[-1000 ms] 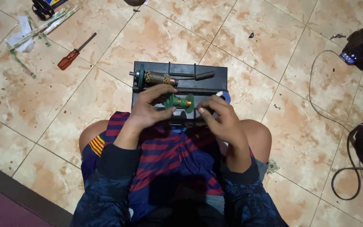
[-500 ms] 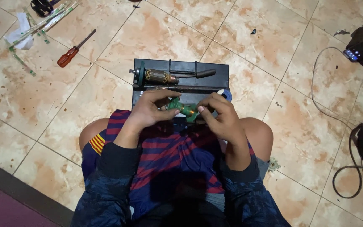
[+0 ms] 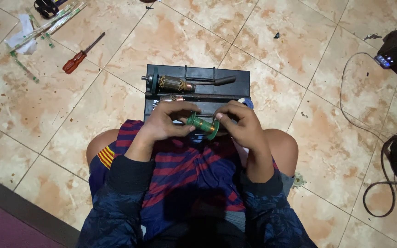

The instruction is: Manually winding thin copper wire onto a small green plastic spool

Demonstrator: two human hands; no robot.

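Both hands, left hand (image 3: 164, 123) and right hand (image 3: 240, 124), grasp a green spool (image 3: 201, 125) mid-frame; its winding looks perhaps half done.

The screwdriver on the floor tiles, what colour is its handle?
The screwdriver has a red-orange handle, shown in the head view.

Head camera, looking straight down

It sits close above the lap, facing the tiled floor (image 3: 171, 41); the black tray (image 3: 235, 76) lies just beyond the knees.

Place: likely home repair spot | tiled floor (image 3: 171, 41) — screwdriver (image 3: 80, 56), motor armature (image 3: 173, 83)
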